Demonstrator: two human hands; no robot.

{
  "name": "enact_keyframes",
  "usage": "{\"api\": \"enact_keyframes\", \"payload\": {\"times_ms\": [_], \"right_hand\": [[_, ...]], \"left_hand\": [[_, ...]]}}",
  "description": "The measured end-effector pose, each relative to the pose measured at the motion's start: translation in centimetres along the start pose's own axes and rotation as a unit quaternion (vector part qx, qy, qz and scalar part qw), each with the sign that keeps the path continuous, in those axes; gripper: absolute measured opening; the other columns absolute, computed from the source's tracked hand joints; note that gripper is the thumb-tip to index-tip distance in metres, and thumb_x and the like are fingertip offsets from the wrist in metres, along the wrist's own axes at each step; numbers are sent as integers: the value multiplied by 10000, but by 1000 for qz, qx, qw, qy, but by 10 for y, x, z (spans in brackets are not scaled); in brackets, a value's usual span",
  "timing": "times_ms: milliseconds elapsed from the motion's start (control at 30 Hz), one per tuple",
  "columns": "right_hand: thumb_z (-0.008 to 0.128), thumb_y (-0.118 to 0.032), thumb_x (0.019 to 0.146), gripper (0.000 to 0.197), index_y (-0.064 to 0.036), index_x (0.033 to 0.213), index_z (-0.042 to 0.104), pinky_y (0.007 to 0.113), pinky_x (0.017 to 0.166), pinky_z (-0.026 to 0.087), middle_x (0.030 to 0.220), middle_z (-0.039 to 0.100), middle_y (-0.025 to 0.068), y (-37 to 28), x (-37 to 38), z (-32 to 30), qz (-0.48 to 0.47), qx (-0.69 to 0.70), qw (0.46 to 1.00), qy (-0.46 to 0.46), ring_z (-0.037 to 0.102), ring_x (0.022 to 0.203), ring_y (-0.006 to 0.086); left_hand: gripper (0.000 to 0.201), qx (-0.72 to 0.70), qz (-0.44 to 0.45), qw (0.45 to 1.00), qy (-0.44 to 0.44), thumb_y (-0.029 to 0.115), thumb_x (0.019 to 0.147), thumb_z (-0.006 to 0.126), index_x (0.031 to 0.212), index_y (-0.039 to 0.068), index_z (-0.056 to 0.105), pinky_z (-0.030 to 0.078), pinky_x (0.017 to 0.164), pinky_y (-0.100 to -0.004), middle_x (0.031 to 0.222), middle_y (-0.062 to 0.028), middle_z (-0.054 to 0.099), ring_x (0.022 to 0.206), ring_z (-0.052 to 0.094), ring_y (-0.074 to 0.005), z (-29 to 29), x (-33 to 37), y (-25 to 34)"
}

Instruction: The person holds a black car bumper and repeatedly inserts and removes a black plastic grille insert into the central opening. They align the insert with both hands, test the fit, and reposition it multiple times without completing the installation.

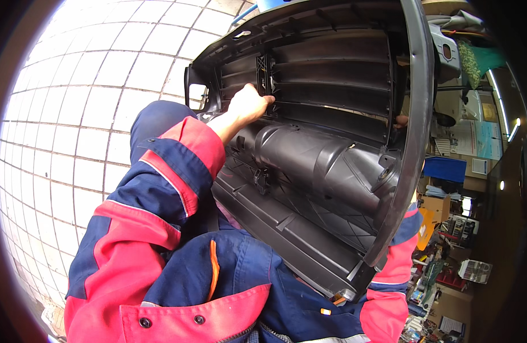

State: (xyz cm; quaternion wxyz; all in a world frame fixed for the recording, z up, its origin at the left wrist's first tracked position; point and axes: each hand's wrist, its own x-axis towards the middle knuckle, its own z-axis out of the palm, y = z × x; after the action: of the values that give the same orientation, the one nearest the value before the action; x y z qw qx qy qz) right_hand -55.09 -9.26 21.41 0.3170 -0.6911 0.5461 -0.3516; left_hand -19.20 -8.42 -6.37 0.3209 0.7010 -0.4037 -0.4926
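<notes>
A large black plastic frame with horizontal slats (332, 67), like a car's radiator grille shutter, leans across my lap. My left hand (247, 105) reaches into it with curled fingers, the index finger and thumb close to the upright centre strut (263, 74). Whatever sits between those fingers is hidden. Below the slats runs a thick, rounded black duct-like section (300, 151). My right arm goes behind the frame's right side bar (421, 114). Only a bit of my right hand (401, 121) shows, beside the right end of the slats; its other fingers are hidden.
White square floor tiles (92, 114) spread out on the left. On the right, beyond the frame, are a blue box (445, 168), a cardboard box (435, 207) and cluttered tools and parts. A blue object (272, 4) stands behind the frame's top edge.
</notes>
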Motion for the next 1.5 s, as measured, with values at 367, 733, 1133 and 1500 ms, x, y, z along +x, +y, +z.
{"api": "enact_keyframes", "payload": {"times_ms": [367,733,1133,1500], "right_hand": [[389,-476,1334,605,-23,1548,728,327,940,693,1331,846,133,4,6,-7,30,36,999,5,841,1104,180],[425,-456,1332,565,-27,1562,713,329,908,718,1348,832,152,5,2,-5,8,67,998,-13,854,1087,211],[427,-493,1324,588,-32,1539,722,343,982,686,1349,833,131,-10,1,6,7,58,998,-1,826,1127,205],[495,-512,1312,563,-31,1493,726,335,1018,671,1320,826,105,-22,-3,15,4,112,993,-28,808,1133,179]], "left_hand": [[673,-39,28,996,80,588,1018,909,1193,-36,728,627,996,-481,1052,-239,842,1041,832,-376,23,11,-18],[712,-28,25,997,63,609,1022,890,1267,-40,727,612,1065,-489,1184,-271,833,1173,811,-404,20,9,-13],[773,-84,170,953,234,314,1002,804,1649,-13,536,546,1260,-547,1528,-324,680,1451,680,-504,0,21,6],[746,-113,273,942,156,134,1008,714,1739,48,594,511,1344,-470,1725,-240,648,1577,650,-427,-19,51,4]]}}
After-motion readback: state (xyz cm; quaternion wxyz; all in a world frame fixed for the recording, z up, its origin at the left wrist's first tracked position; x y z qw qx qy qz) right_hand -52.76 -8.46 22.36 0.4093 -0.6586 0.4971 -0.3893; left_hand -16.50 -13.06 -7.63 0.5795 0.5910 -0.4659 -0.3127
